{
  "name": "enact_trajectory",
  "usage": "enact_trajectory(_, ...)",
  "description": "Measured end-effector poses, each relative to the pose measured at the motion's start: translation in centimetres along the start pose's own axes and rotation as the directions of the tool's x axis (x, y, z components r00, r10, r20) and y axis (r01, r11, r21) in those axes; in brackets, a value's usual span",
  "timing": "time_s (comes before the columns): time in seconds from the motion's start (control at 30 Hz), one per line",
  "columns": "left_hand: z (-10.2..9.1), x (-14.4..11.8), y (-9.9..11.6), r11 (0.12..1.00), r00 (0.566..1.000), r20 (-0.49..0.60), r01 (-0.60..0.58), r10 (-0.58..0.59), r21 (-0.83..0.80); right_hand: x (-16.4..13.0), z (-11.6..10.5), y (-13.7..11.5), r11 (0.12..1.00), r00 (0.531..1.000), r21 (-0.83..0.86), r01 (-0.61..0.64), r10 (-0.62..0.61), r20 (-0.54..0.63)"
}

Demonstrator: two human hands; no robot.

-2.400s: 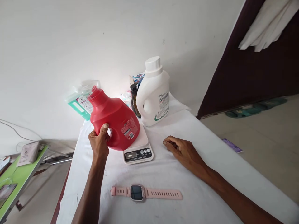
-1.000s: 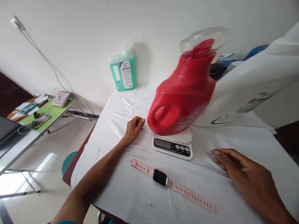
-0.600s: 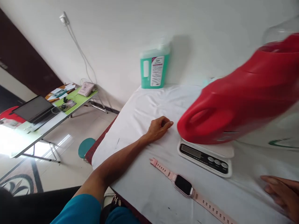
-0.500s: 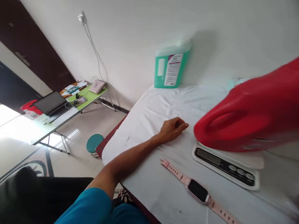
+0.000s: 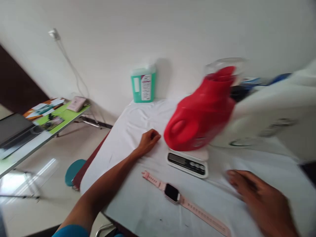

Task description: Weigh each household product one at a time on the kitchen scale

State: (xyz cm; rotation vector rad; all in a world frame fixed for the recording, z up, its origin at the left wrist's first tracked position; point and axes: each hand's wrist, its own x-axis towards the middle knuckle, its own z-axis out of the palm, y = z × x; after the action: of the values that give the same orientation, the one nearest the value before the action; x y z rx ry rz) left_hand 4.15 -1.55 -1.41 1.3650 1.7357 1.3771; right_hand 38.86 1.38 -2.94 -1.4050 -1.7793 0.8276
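A red detergent jug (image 5: 199,118) with a clear cap stands on a small white kitchen scale (image 5: 188,161) on the white-clothed table (image 5: 128,125). My left hand (image 5: 148,141) rests on the cloth just left of the jug, fingers curled loosely, holding nothing. My right hand (image 5: 256,194) lies flat on the cloth at the lower right, blurred, also holding nothing. A pink smartwatch (image 5: 172,193) lies stretched out on the cloth in front of the scale, between my two arms.
A large white detergent jug (image 5: 269,115) stands right of the red one, with dark items behind it. A green bottle (image 5: 143,84) is against the back wall. Left of the table are a green side table with a laptop (image 5: 14,130) and a teal stool (image 5: 73,171).
My left hand has let go of the red jug, which now stands on the scale, and rests on the cloth. The view swung left and has come back right.
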Motion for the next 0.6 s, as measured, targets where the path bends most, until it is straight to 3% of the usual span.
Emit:
enact_trajectory(0.07,-0.1,0.0,-0.1,1.0,1.0,0.013,-0.016,0.016,-0.022,-0.1,-0.2,-0.3,0.991,0.992,0.041,-0.125,0.126,-0.005)
enact_trajectory(0.13,-0.2,0.0,-0.3,0.999,0.999,0.028,-0.023,0.024,-0.036,-0.3,-0.3,-0.7,0.989,0.989,0.037,-0.146,0.146,0.005)
enact_trajectory(0.6,-0.5,-0.5,0.6,1.0,1.0,0.011,-0.004,0.004,-0.022,-1.0,-0.7,-1.8,0.996,0.999,0.09,-0.027,0.023,0.043)
